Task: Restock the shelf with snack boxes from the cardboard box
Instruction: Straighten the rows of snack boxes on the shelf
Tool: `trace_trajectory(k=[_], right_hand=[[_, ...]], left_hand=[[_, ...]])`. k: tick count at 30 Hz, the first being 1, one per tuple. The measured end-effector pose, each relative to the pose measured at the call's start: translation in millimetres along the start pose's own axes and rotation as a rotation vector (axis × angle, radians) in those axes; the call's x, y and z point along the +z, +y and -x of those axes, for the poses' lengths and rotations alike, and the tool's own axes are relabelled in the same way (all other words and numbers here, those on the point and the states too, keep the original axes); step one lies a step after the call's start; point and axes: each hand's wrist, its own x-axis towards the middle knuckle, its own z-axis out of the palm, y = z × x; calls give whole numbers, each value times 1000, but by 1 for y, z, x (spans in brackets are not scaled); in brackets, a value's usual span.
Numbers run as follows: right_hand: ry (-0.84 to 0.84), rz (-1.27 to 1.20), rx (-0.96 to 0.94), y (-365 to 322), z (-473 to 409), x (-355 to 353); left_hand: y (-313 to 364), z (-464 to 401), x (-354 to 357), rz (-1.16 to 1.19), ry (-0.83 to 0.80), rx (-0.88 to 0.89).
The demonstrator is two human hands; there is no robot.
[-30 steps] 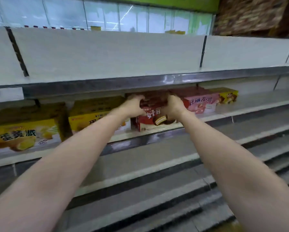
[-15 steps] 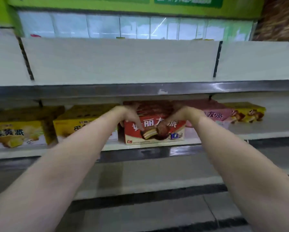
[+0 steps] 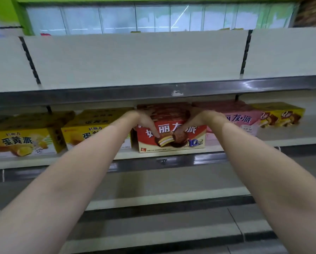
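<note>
Two hands: left hand point(image 3: 144, 120) and right hand point(image 3: 197, 120) both grasp the red snack box point(image 3: 172, 138), fingers over its top, thumbs pressed on its front face.
Box position: sitting on the middle shelf point(image 3: 153, 156), front face near the shelf lip, between a yellow box point(image 3: 91, 132) and a pink box point(image 3: 241, 121).
Handling, as a guess: light printed carton, stiff at the edges, soft across the broad faces; glossy, so somewhat slippery.
Hold: best at the two top corners and side edges, not by squeezing the front panel.
Contents: probably soft cakes, crushable.
Further out: another yellow box point(image 3: 19, 142) at far left; bare upper shelf point(image 3: 135, 59) above.
</note>
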Motion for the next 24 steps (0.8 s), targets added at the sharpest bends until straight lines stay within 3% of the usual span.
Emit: trace_trajectory(k=[6,8,10,12,15,20,24], right_hand=[[-79,91,44,-19,11,-11],[-95,70,32,-22,5,-13],[-95,33,10,-20,-2,-15],[-114,3,28,-17,-7,-17],[-125,-13,-8,-16,-10,-21],[-9,-69,-83,-6,-30,-21],[185,-22,-31,4,-54,-12]], left_hand=[[-4,-8,-2,-107,58,88],[-4,1,-4,54,27,161],[-7,4,-10,389,-31,209],[-15,-1,-15,615,25,236],[-24,-10,-18,581,132,201],[-22,-19,-12,576,124,151],[-20,-32,-8,607,226,164]])
